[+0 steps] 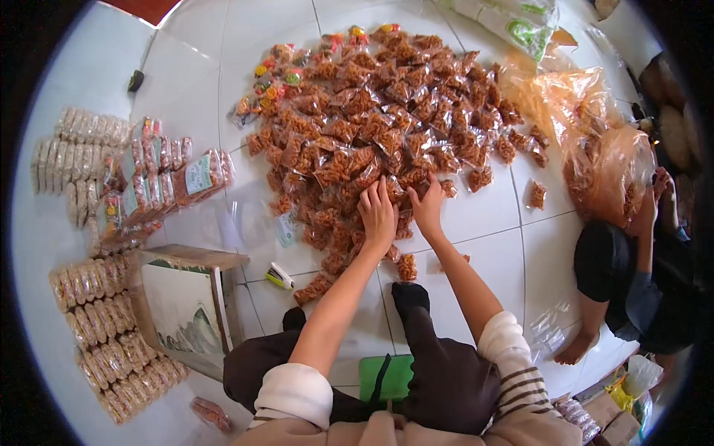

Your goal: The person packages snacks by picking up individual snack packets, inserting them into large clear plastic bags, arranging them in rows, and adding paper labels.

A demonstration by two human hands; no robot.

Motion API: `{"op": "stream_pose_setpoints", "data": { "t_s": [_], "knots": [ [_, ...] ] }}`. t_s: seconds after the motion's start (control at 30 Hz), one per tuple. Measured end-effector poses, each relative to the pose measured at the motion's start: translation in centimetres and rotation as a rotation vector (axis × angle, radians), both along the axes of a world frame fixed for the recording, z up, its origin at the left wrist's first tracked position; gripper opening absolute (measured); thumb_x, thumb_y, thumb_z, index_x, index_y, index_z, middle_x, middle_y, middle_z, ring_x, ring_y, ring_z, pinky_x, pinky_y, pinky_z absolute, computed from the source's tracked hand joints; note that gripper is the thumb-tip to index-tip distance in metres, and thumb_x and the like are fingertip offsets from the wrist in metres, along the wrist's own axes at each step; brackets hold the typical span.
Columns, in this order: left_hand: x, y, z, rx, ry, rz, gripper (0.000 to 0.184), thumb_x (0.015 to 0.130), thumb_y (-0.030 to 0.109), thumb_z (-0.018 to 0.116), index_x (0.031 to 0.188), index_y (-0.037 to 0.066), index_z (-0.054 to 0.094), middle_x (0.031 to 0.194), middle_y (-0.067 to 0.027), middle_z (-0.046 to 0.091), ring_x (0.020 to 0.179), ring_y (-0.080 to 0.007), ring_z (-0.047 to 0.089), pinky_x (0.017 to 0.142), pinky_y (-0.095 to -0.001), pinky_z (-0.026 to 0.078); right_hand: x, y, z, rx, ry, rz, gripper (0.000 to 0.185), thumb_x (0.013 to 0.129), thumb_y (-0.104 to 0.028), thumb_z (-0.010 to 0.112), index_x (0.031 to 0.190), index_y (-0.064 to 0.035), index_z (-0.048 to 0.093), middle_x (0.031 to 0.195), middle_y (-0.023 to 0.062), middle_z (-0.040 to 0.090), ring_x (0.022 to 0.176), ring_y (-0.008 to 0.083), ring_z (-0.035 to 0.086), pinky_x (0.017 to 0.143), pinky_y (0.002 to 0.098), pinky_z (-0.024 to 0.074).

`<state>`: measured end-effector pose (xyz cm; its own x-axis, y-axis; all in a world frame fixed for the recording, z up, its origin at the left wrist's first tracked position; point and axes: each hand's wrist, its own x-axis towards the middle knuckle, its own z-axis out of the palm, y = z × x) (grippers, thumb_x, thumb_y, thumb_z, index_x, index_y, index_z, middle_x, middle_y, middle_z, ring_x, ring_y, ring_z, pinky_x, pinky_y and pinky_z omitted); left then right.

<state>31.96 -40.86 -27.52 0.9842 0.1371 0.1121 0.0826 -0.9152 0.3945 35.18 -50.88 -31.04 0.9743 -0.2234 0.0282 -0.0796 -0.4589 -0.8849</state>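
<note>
the heap of small clear packets (357,126) spread over the tiled floor, a loose mass that would probably slump if pushed. the left hand (379,212) lay on the heap's near side, palm down and fingers slightly bent; i could not tell whether it gripped a packet. the right hand (427,208) was open beside it, thumb and forefinger spread at the heap's near edge. each packet looked light, its film slippery and its crunchy-looking orange-brown filling likely to break under a hard squeeze, so a loose pinch on a flat sealed end seemed kinder than pressing the full middle. to the right of the heap stood the big orange plastic bag (595,175), thin and floppy, with similar packets showing through its side and another person's hand (660,186) near its outer edge. left of the heap and toward the wearer, rows of clear packs (100,327) held pale, rounded pieces; nearer the heap's left side, larger labelled packs (197,178) had reddish contents. one loose packet (537,195) lay apart, right of the heap, its filling visible through the film. smaller bright-coloured bits (271,91) showed in clear wrapping at the heap's far left edge.
</note>
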Motion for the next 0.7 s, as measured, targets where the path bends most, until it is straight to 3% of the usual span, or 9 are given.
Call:
{"op": "stream_pose_setpoints", "data": {
  "t_s": [0.07,0.13,0.2,0.23,0.27,0.3,0.53,0.6,0.7],
  "knots": [
    [0.3,0.2,-0.1,0.102,0.042,-0.004,0.061,0.07,0.015,0.066,0.122,0.006,0.036,0.112,-0.0097,0.041,0.104,-0.0271,0.038,0.087,-0.0426,0.033,0.5,0.4,0.0,-0.061,-0.009,-0.015,0.042,0.076,-0.017,0.062,0.11,0.0014,0.047,0.111,0.0212,0.045,0.104,0.0369,0.038,0.091,0.0412,0.0301],
    [0.5,0.4,-0.5,0.061,0.007,0.02,0.057,0.068,0.013,0.066,0.118,0.008,0.039,0.107,-0.0101,0.041,0.102,-0.027,0.038,0.086,-0.0435,0.032,1.1,0.2,0.7,-0.158,0.258,0.033,0.043,0.074,-0.019,0.065,0.108,0.0018,0.049,0.113,0.0213,0.045,0.104,0.0373,0.036,0.092,0.0411,0.0284],
    [0.5,0.6,-0.3,-0.07,-0.035,-0.006,0.052,0.072,0.013,0.066,0.116,0.007,0.038,0.107,-0.0122,0.04,0.104,-0.0298,0.037,0.084,-0.0441,0.032,1.1,-0.5,1.3,-0.251,0.259,0.076,0.04,0.073,-0.019,0.067,0.102,0.002,0.051,0.106,0.0198,0.052,0.098,0.0311,0.045,0.086,0.0374,0.0355],
    [0.5,0.6,0.0,-0.071,-0.041,-0.003,0.052,0.072,0.013,0.066,0.116,0.007,0.038,0.107,-0.0122,0.04,0.104,-0.0298,0.037,0.084,-0.0441,0.032,1.0,-1.0,1.5,0.058,0.287,0.057,0.037,0.073,-0.019,0.068,0.1,0.0021,0.052,0.1,0.0173,0.056,0.092,0.026,0.05,0.08,0.0342,0.0394],
    [0.6,0.5,0.4,-0.319,-0.091,-0.04,0.051,0.073,0.014,0.065,0.115,0.006,0.038,0.106,-0.0137,0.04,0.101,-0.0307,0.039,0.083,-0.0425,0.034,1.0,-1.3,1.9,0.369,0.307,0.04,0.035,0.074,-0.02,0.068,0.097,0.0022,0.053,0.093,0.0147,0.06,0.085,0.0209,0.055,0.073,0.031,0.0434],
    [0.8,0.6,1.4,-0.565,-0.145,-0.084,0.05,0.074,0.014,0.065,0.114,0.005,0.038,0.105,-0.0151,0.04,0.098,-0.0317,0.04,0.083,-0.041,0.035,0.8,-1.4,2.9,0.436,0.29,0.017,0.031,0.076,-0.017,0.066,0.096,0.0027,0.052,0.084,0.0092,0.062,0.075,0.0128,0.058,0.062,0.0245,0.0454],
    [1.1,0.1,11.4,-0.425,-0.396,-0.45,0.05,0.076,0.018,0.064,0.114,0.002,0.037,0.103,-0.0168,0.043,0.097,-0.0304,0.044,0.085,-0.0387,0.036,-1.3,-3.4,14.2,0.826,0.175,0.113,0.022,0.083,-0.011,0.056,0.1,0.0006,0.05,0.088,0.0064,0.06,0.079,0.0121,0.058,0.069,0.0246,0.0482],
    [0.4,-0.5,14.3,-0.546,-0.38,-0.435,0.047,0.082,0.031,0.055,0.116,0.003,0.037,0.105,-0.0134,0.046,0.098,-0.0279,0.045,0.085,-0.0369,0.036,-2.8,-3.7,18.3,0.908,0.087,0.144,0.02,0.085,-0.01,0.054,0.102,-0.0006,0.049,0.09,0.0053,0.059,0.081,0.0129,0.058,0.071,0.0262,0.0487],
    [-0.1,-1.1,16.2,-1.368,-0.031,-0.096,0.053,0.088,0.051,0.033,0.116,0.008,0.042,0.109,-0.0048,0.049,0.099,-0.0173,0.047,0.086,-0.0336,0.036,-3.9,-4.8,21.8,1.135,0.05,0.186,0.021,0.086,-0.012,0.049,0.106,-0.0059,0.05,0.099,0.0055,0.058,0.09,0.0164,0.056,0.079,0.0302,0.0454]
  ]
}}
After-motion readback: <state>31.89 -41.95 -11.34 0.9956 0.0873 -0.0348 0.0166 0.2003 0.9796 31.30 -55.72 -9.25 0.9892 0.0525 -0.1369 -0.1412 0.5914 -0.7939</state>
